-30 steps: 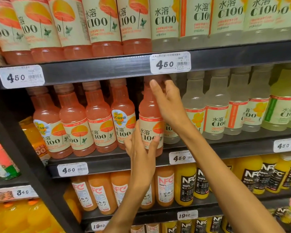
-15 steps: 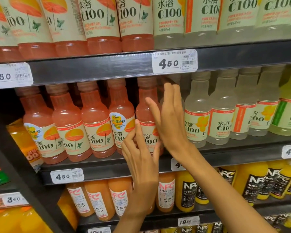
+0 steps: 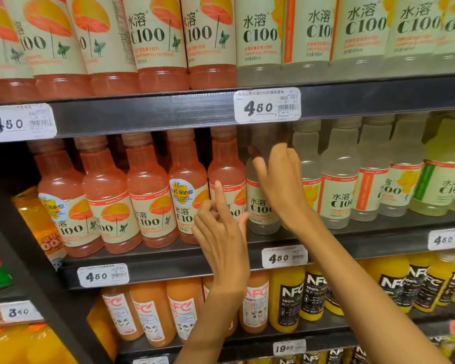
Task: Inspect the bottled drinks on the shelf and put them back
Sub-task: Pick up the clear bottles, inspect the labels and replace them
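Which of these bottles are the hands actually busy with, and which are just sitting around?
In the job: pink C100 bottle, pale C100 bottle, left hand, right hand.

Just there: NFC juice bottles, price tags, top-shelf bottles.

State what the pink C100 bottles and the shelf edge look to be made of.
Pink C100 bottles: likely clear plastic, since the drink shows through, with matte paper-like labels. Shelf edge: dark, faintly streaked and dully reflective, perhaps painted metal or plastic; cannot tell which.
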Demonstrator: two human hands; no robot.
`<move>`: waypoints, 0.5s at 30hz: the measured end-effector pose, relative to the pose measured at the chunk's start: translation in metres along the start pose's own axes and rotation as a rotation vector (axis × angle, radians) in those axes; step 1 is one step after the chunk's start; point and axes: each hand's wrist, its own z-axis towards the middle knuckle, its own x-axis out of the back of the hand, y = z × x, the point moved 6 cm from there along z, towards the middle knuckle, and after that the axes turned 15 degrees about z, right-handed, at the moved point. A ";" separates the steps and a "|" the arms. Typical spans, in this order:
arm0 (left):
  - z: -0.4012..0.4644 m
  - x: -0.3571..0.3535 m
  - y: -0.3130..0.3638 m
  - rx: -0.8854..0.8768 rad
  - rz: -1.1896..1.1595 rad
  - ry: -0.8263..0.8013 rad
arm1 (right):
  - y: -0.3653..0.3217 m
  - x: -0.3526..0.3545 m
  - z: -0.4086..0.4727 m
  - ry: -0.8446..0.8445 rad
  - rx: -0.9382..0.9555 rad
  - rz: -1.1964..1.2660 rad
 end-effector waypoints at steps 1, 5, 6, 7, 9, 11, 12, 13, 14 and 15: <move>0.001 0.000 0.000 -0.001 0.011 -0.014 | 0.000 -0.002 0.000 -0.007 -0.014 -0.001; 0.006 0.003 0.005 0.012 0.022 -0.099 | -0.006 0.001 -0.003 0.044 -0.017 0.110; 0.005 0.005 0.006 0.020 -0.017 -0.123 | -0.008 0.004 -0.004 0.060 -0.002 0.154; 0.002 0.007 0.007 0.032 -0.073 -0.139 | -0.011 0.008 -0.006 0.069 0.021 0.198; -0.006 0.014 0.006 0.062 -0.198 -0.152 | -0.015 0.015 -0.010 0.065 0.060 0.291; -0.016 0.017 0.005 0.086 -0.353 -0.208 | -0.018 0.021 -0.016 0.047 0.069 0.384; -0.020 0.017 0.004 0.101 -0.450 -0.270 | -0.020 0.025 -0.019 0.042 0.074 0.416; -0.024 0.018 0.003 0.118 -0.559 -0.350 | -0.022 0.029 -0.023 0.039 0.081 0.436; -0.029 0.019 0.003 0.136 -0.672 -0.430 | -0.024 0.033 -0.027 0.033 0.082 0.447; -0.032 0.021 0.003 0.148 -0.781 -0.504 | -0.026 0.035 -0.031 0.022 0.073 0.463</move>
